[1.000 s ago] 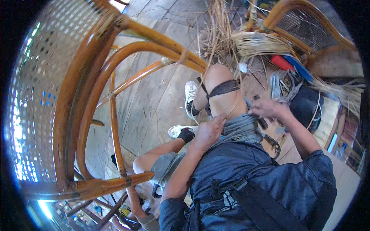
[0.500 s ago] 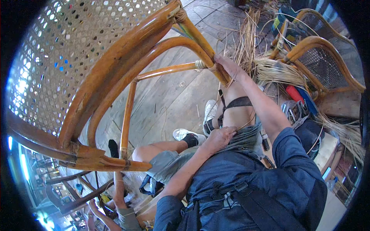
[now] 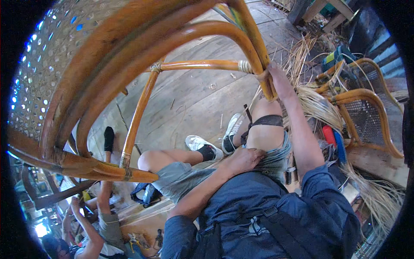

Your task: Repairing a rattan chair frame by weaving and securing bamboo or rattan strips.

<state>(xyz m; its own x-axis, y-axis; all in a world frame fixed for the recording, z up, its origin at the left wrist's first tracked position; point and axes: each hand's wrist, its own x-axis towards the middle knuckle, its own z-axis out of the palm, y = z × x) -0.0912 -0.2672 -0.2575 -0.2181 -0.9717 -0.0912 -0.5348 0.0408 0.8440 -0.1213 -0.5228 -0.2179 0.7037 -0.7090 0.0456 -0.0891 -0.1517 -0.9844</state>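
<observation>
A large rattan chair (image 3: pixel 172 41) with glossy brown poles is tilted across the left and top of the view. Its woven cane panel (image 3: pixel 47 82) fills the far left. My right hand (image 3: pixel 279 82) is closed around the end of a chair pole, just above my right knee, beside a pale wrapped joint (image 3: pixel 245 66). Another pole end (image 3: pixel 142 175) rests at my left thigh. Over my lap, my left hand (image 3: pixel 246 160) is closed with its fingertips together against my shorts (image 3: pixel 274 162); whatever they hold is hidden. A dark strap (image 3: pixel 267 121) circles my right knee.
Bundles of pale cane strands (image 3: pixel 317 105) lie at the right, near a second rattan chair (image 3: pixel 366 97). A red-handled tool (image 3: pixel 329 135) lies beside them. Another person (image 3: pixel 92 235) works at the lower left, near hand tools (image 3: pixel 138 241) on a board. Wooden planks (image 3: pixel 185 103) form the floor.
The view has shifted. The chair appears larger, its upper part nearer to me, with my right hand still on its pole. A thin strand earlier visible by my left fingers no longer shows clearly.
</observation>
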